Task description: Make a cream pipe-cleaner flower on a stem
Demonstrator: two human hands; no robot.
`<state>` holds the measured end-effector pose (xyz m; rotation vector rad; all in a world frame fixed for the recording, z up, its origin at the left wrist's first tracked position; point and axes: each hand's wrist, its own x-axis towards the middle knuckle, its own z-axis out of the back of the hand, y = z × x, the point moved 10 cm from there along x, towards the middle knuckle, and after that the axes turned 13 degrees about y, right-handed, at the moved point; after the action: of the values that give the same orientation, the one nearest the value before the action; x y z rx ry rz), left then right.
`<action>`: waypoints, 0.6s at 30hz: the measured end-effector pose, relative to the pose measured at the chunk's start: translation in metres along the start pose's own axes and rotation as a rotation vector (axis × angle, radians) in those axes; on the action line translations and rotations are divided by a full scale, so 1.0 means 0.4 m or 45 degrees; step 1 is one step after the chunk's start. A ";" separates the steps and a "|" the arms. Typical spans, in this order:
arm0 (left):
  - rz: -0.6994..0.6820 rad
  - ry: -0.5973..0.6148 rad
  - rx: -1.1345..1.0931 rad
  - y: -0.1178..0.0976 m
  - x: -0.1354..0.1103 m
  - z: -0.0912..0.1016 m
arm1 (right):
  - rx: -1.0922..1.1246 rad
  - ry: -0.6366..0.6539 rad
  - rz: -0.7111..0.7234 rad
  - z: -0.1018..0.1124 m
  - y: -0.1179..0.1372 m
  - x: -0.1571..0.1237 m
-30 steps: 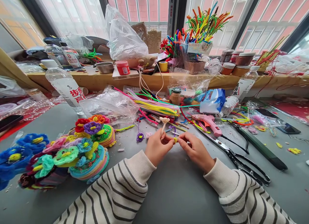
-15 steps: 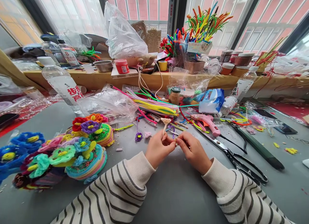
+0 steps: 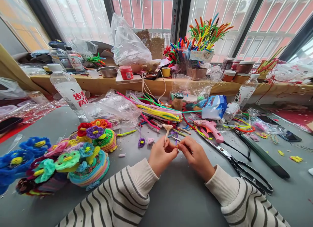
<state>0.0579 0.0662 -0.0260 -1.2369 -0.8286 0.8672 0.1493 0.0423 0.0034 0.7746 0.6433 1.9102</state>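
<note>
My left hand point(image 3: 161, 153) is closed round a cream pipe-cleaner piece point(image 3: 167, 128) whose curled end sticks up above my fingers. My right hand point(image 3: 195, 155) pinches the lower end of the same piece, fingertip to fingertip with the left hand. Both hands hover just over the grey table point(image 3: 176, 194), near its middle. Both sleeves are striped white and dark.
Stacked pipe-cleaner flowers point(image 3: 90, 155) lie at the left, blue ones point(image 3: 14, 161) further left. Black scissors point(image 3: 244, 168), a pink glue gun point(image 3: 210, 127) and a dark green bar point(image 3: 264, 157) lie at the right. Loose pipe cleaners point(image 3: 158, 111), a water bottle point(image 3: 69, 93) and plastic bags crowd the back.
My hands have closed in on each other, so the yellow bit between the fingertips no longer shows. The view has shifted slightly downward.
</note>
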 end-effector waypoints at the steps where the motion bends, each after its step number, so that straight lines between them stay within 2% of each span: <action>1: 0.009 0.014 0.012 0.000 0.001 -0.001 | 0.030 0.009 -0.019 0.001 -0.007 0.001; 6: 0.068 0.123 0.024 0.004 0.007 -0.019 | 0.120 0.019 -0.144 0.009 -0.048 0.001; 10: 0.073 0.161 0.003 0.001 0.007 -0.030 | 0.100 0.119 -0.091 -0.013 -0.041 0.004; 14: 0.020 0.205 0.012 -0.011 0.004 -0.044 | 0.119 0.088 -0.104 -0.009 -0.044 0.000; 18: -0.085 0.190 0.223 -0.039 0.000 -0.043 | 0.183 0.042 -0.138 -0.002 -0.053 -0.003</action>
<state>0.0748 0.0571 -0.0131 -1.1000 -0.6563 0.7670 0.1612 0.0502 -0.0123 0.7837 0.8339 1.7954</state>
